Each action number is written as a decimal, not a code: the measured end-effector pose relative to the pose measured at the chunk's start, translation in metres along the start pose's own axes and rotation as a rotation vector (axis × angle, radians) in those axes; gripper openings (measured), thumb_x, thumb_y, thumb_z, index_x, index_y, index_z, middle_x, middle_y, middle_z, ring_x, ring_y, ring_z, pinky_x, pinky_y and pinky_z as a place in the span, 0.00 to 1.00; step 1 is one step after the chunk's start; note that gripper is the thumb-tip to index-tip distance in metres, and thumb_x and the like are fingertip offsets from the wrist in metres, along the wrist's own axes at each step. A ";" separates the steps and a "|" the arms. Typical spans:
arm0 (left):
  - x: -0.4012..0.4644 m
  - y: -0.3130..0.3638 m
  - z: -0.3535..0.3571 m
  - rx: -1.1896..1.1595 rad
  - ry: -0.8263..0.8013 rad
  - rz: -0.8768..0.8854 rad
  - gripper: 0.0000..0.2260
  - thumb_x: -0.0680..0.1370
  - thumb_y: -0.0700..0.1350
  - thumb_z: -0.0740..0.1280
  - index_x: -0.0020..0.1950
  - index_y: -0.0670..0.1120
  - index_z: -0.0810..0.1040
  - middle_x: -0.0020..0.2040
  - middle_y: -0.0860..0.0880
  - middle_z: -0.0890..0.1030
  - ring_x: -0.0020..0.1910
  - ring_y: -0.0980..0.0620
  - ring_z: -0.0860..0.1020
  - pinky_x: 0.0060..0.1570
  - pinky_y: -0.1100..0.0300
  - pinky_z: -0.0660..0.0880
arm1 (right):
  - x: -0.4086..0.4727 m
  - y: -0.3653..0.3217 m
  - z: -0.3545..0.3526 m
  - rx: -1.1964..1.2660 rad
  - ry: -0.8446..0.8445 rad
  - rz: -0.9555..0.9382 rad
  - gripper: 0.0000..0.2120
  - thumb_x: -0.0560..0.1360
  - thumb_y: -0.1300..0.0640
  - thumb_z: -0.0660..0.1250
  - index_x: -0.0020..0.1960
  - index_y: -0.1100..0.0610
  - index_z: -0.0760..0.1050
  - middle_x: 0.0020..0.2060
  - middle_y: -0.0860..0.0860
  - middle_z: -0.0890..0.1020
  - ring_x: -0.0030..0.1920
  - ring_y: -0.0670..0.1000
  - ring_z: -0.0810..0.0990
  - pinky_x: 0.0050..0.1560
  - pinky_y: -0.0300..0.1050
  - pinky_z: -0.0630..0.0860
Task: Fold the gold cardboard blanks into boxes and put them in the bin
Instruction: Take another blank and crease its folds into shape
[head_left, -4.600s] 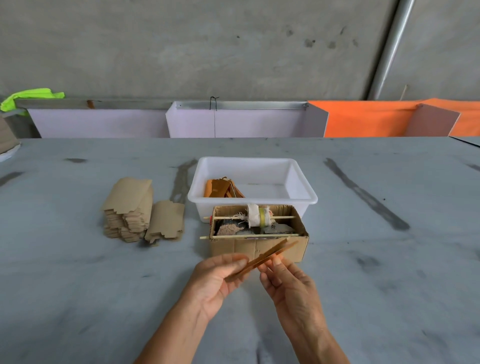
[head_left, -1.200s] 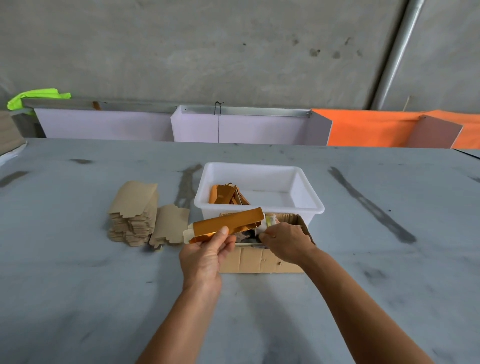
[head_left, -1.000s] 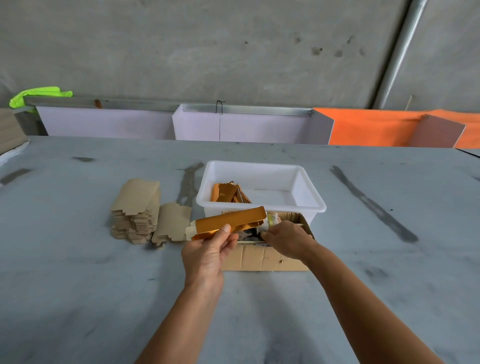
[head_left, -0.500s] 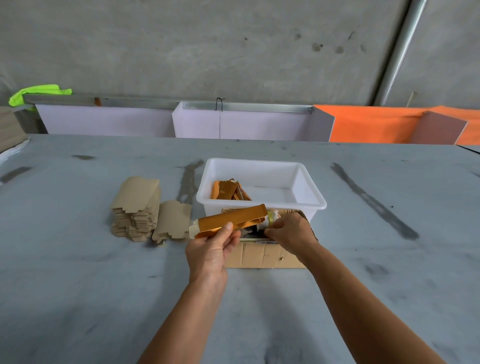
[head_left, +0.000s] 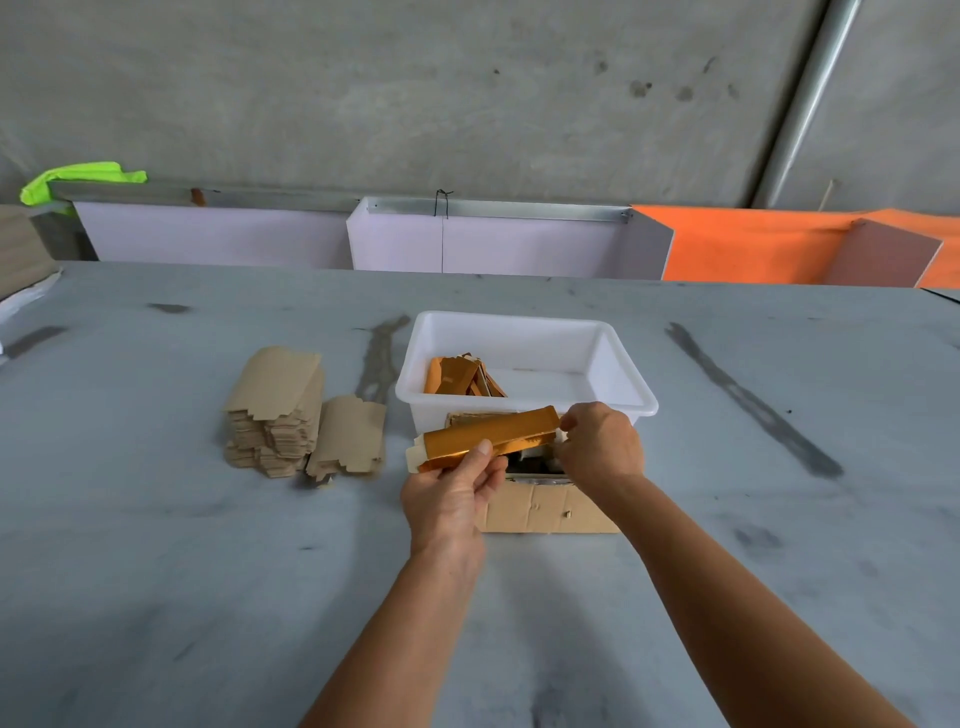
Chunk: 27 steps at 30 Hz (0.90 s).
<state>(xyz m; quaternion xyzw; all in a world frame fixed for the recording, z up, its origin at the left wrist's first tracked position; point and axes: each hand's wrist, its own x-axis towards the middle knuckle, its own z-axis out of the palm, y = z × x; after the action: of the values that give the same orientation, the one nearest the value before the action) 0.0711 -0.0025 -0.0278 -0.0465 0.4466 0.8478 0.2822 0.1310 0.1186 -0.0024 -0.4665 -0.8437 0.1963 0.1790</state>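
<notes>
Person at a grey table (head_left: 156, 571), both bare forearms reaching forward. Left hand (head_left: 449, 499) holds a long gold box (head_left: 488, 438) near its left end, thumb pressed on the front face, fingers curled behind; a pale flap sticks out at that end. Right hand (head_left: 600, 447) is at the box's right end, fingertips pinched at the corner there; what exactly they pinch is too small to tell. The box hangs above a small brown carton (head_left: 545, 512), tilted with its right end higher and nearer the bin. White plastic bin (head_left: 631, 400) sits just behind the carton, touching or nearly so, toward the middle of the table; several gold pieces (head_left: 457, 376) lie in its left half, right half bare white. Carton contents mostly hidden by the hands and box, something dark inside. To the left of the bin, well apart from the hands, a tall stack of flat brown blanks (head_left: 275, 410), with a shorter pile (head_left: 350, 436) leaning just beside it. Along the far edge of the table: pale panels (head_left: 218, 234), an orange panel (head_left: 753, 244), a lime-green cloth (head_left: 78, 176) at the far left corner. Concrete wall behind.
</notes>
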 end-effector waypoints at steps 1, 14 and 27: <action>0.000 0.000 0.002 -0.014 0.000 -0.008 0.10 0.71 0.35 0.73 0.52 0.38 0.79 0.44 0.40 0.84 0.36 0.47 0.84 0.33 0.61 0.80 | 0.000 -0.001 -0.001 -0.005 0.016 0.011 0.10 0.73 0.66 0.65 0.53 0.58 0.78 0.43 0.53 0.79 0.40 0.54 0.75 0.38 0.41 0.69; 0.002 -0.012 0.016 -0.052 0.083 -0.020 0.08 0.70 0.34 0.74 0.46 0.42 0.78 0.46 0.43 0.83 0.46 0.43 0.83 0.40 0.58 0.82 | -0.004 0.001 -0.005 0.482 -0.025 0.272 0.05 0.65 0.69 0.69 0.35 0.60 0.78 0.35 0.58 0.83 0.40 0.59 0.83 0.42 0.51 0.81; 0.004 -0.016 0.018 -0.080 0.070 0.031 0.07 0.71 0.31 0.72 0.44 0.41 0.78 0.44 0.43 0.82 0.47 0.42 0.82 0.35 0.62 0.81 | -0.061 0.012 -0.002 0.860 0.014 0.333 0.08 0.67 0.65 0.74 0.36 0.56 0.77 0.30 0.51 0.79 0.26 0.46 0.76 0.25 0.36 0.68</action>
<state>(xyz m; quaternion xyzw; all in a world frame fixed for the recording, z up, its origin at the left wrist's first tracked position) 0.0794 0.0202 -0.0305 -0.0804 0.4225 0.8672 0.2510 0.1709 0.0724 -0.0143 -0.4805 -0.5980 0.5514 0.3279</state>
